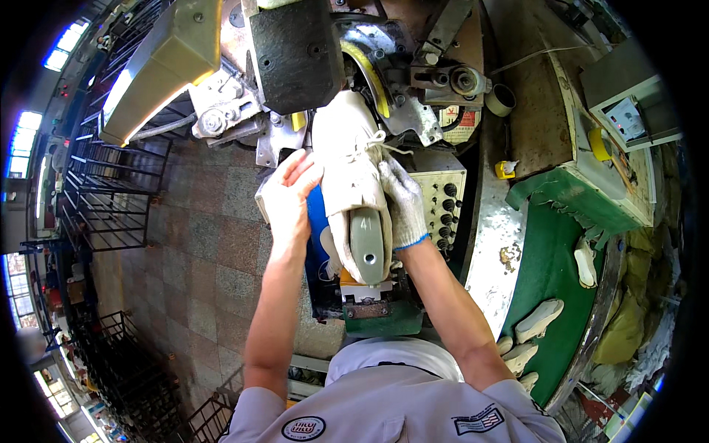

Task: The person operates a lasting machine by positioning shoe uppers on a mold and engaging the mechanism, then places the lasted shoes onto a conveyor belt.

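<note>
A cream canvas shoe upper (pixel 346 173), stretched over a grey-green last (pixel 365 240), lies lengthwise in front of me, its toe under the machine's black block (pixel 295 59). A thin lace (pixel 378 140) is tied across its front. My bare left hand (pixel 292 193) is at the upper's left side, fingers extended and fingertips close against the canvas. On the other side, my right hand (pixel 405 203), in a whitish knit glove with a blue cuff edge, grips the upper's flank; some of its fingers are hidden. Under the last's heel is a metal support (pixel 363 292).
Curved yellow-edged plates (pixel 369 77) flank the toe. A panel of black knobs (pixel 445 210) is right of the shoe. Farther right, a green-covered conveyor (pixel 550 280) carries several cream shoes (pixel 539 320). Black metal racks (pixel 111 192) stand left on the tiled floor (pixel 207 244).
</note>
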`<state>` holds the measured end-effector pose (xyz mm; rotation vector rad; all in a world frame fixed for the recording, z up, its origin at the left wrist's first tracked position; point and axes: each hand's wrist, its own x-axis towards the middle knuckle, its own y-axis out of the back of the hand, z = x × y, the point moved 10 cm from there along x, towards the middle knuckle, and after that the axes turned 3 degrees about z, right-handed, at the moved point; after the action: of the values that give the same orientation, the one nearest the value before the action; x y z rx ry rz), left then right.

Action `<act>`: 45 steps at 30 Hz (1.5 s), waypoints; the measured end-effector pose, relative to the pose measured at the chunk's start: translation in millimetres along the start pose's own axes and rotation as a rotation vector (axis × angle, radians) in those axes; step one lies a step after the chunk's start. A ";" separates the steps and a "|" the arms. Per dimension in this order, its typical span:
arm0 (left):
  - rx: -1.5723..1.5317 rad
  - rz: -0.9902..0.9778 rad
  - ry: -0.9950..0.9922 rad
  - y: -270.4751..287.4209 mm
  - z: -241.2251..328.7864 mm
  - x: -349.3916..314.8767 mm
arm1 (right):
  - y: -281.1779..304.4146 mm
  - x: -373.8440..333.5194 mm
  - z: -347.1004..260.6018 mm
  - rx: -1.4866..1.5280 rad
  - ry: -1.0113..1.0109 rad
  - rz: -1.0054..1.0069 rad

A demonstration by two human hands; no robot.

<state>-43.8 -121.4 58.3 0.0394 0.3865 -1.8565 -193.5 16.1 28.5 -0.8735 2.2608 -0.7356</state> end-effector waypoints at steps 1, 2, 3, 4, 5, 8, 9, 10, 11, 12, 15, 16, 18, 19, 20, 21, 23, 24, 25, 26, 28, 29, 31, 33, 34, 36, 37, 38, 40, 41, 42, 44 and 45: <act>-0.033 0.017 0.035 -0.5 -8.4 -4.2 | 2.0 4.6 3.8 0.036 0.002 0.001; 0.005 -0.047 0.079 -2.5 -22.9 -10.7 | 6.4 6.7 7.6 0.017 -0.003 0.032; -0.015 -0.058 0.195 -3.9 -42.4 -17.8 | 9.8 8.4 11.4 0.029 -0.003 0.048; -0.034 -0.062 0.311 -4.2 -60.1 -27.5 | 11.6 8.2 16.5 0.041 -0.005 0.063; -0.087 -0.068 0.429 -8.5 -74.9 -34.9 | 12.8 8.7 20.2 0.053 -0.006 0.079; -0.142 -0.195 0.387 -19.0 -75.8 -31.6 | 14.2 12.2 19.3 0.010 0.030 0.107; -0.148 -0.217 0.354 -18.7 -78.0 -29.7 | 16.8 12.2 21.7 -0.011 0.028 0.119; -0.154 -0.240 0.321 -18.6 -80.9 -27.8 | 20.0 11.5 26.6 -0.012 0.004 0.146; -0.161 -0.262 0.288 -18.8 -82.3 -26.6 | 22.6 10.1 31.5 -0.012 -0.020 0.172; -0.126 -0.256 0.251 -19.8 -77.6 -28.5 | 26.3 10.7 33.7 -0.014 -0.041 0.197; -0.117 -0.304 0.199 -21.9 -85.2 -24.4 | 32.7 12.7 28.7 -0.140 -0.020 0.209; -0.210 -0.308 0.196 -26.7 -86.1 -24.9 | 36.0 13.7 28.8 -0.168 -0.035 0.219; -0.155 -0.291 0.054 -30.7 -83.1 -24.8 | 42.7 17.2 28.7 -0.224 -0.063 0.234; -0.111 -0.263 0.025 -29.0 -89.9 -21.7 | 44.7 19.1 27.7 -0.255 -0.074 0.240; -0.139 -0.261 0.040 -24.5 -98.3 -17.5 | 44.8 21.2 25.2 -0.294 -0.020 0.228; -0.100 -0.265 -0.001 -23.6 -97.6 -16.2 | 43.7 21.6 23.4 -0.325 0.006 0.220; -0.020 -0.272 -0.084 -22.1 -96.2 -14.9 | 40.9 20.6 19.2 -0.387 0.058 0.201; -0.010 -0.263 -0.075 -18.8 -96.8 -14.6 | 39.9 18.5 18.5 -0.424 0.065 0.212; 0.000 -0.254 -0.066 -15.1 -97.0 -14.6 | 39.7 15.4 16.8 -0.461 0.073 0.222; 0.010 -0.244 -0.059 -10.8 -96.7 -15.4 | 39.9 11.5 14.5 -0.499 0.082 0.232; 0.169 -0.148 -0.047 7.4 -87.8 -21.7 | 48.0 -5.3 3.6 -0.497 0.144 0.297; 0.246 -0.101 -0.044 15.8 -83.4 -27.1 | 88.3 -9.7 13.7 -0.506 0.052 0.386; 0.352 0.081 -0.048 72.7 -110.6 -48.3 | 101.9 -39.1 -9.9 -0.279 0.161 0.260; 0.629 0.215 0.046 134.6 -171.1 -79.7 | 141.4 -75.3 -30.3 -0.301 0.173 0.298; 0.808 0.164 0.051 131.5 -187.9 -97.9 | 171.7 -90.8 -34.8 -0.287 0.203 0.287; 0.607 0.059 0.076 130.7 -241.5 -110.5 | 203.3 -117.5 -37.4 -0.276 0.131 0.405; 0.553 0.018 0.106 127.0 -252.6 -113.1 | 207.1 -125.3 -38.6 -0.282 0.104 0.419; 0.498 -0.018 0.137 123.5 -263.6 -115.1 | 214.3 -134.3 -39.5 -0.320 0.076 0.486; 0.687 -0.051 0.119 126.4 -263.5 -109.4 | 220.3 -141.1 -42.7 -0.314 0.067 0.453; 0.783 -0.063 0.109 128.5 -261.6 -105.2 | 222.4 -143.8 -43.9 -0.310 0.060 0.433; 0.885 -0.068 0.100 135.1 -257.8 -102.8 | 215.4 -143.7 -44.3 -0.329 0.056 0.410; 0.916 -0.048 0.000 132.8 -220.2 -114.4 | 210.4 -150.1 -50.2 -0.354 0.045 0.391; 0.900 -0.036 -0.028 130.7 -191.8 -120.6 | 207.7 -149.5 -52.3 -0.360 0.042 0.374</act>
<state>84.8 9.3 -128.2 0.6157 -0.4933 -1.9252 -221.3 269.9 -26.5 -0.5616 2.5381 -0.1827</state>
